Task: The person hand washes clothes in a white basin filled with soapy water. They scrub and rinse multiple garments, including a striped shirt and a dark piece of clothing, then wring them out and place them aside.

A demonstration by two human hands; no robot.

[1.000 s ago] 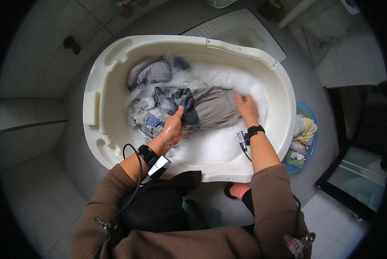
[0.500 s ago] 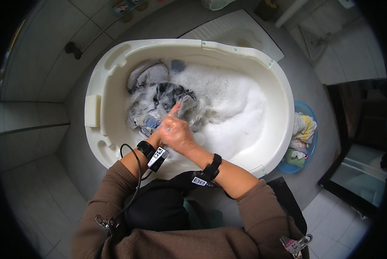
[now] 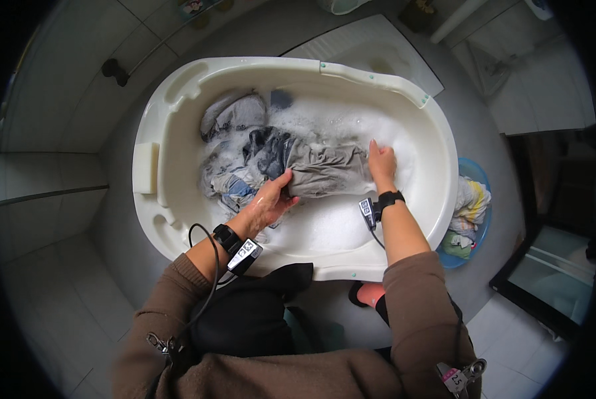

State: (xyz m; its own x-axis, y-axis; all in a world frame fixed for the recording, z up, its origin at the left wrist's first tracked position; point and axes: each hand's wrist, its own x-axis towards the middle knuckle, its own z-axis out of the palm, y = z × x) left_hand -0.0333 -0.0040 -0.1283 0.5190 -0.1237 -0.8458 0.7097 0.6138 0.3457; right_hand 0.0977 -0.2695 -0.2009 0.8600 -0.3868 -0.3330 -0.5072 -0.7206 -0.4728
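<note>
A wet grey garment is stretched flat across the suds in a cream baby bathtub. My right hand is closed in a fist around the garment's right end. Against its left part rests my left hand, thumb and fingers spread apart, touching the cloth. A dark patterned cloth adjoins the grey garment on the left. Further left, a bunched grey cloth and a pale and blue cloth lie in foamy water. How these cloths join is hidden.
White foam covers much of the water. A pale rectangular block sits on the tub's left rim. On the floor at right stands a blue basin with clothes, near a dark-framed glass panel. Behind lies a squat toilet.
My hands were together over the dark cloth. Now my right hand has moved right, drawing the grey garment out flat, while my left hand has spread its fingers at the garment's left part.
</note>
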